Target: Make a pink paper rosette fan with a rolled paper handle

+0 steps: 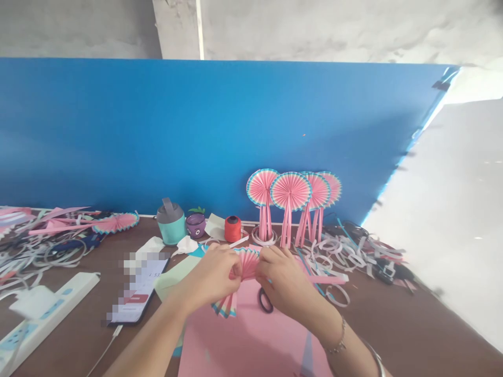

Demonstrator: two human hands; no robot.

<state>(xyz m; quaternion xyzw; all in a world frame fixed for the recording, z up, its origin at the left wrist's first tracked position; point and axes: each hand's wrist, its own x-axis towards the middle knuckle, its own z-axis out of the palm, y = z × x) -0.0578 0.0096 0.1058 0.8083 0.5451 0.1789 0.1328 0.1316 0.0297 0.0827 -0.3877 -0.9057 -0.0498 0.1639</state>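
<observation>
Between my two hands is a pleated pink paper fan [248, 263] with a blue and cream edge. My left hand [220, 269] pinches its left side, and a folded end of it hangs below that hand. The fingers of my right hand [281, 275] are closed on the fan's right side. Both hands are over a large pink paper sheet [251, 335]. A dark scissors handle loop [265, 300] shows beside my right hand; the rest of the scissors is hidden. From behind the right hand a pink strip [330, 279] sticks out to the right.
Several finished round fans [291, 191] lean against the blue partition [196, 131]. A phone [139, 293], a white power strip [58, 309], a teal cup [172, 228], a purple pot [195, 225] and a red container [232, 229] stand or lie leftward. Curled strips [338, 251] lie right.
</observation>
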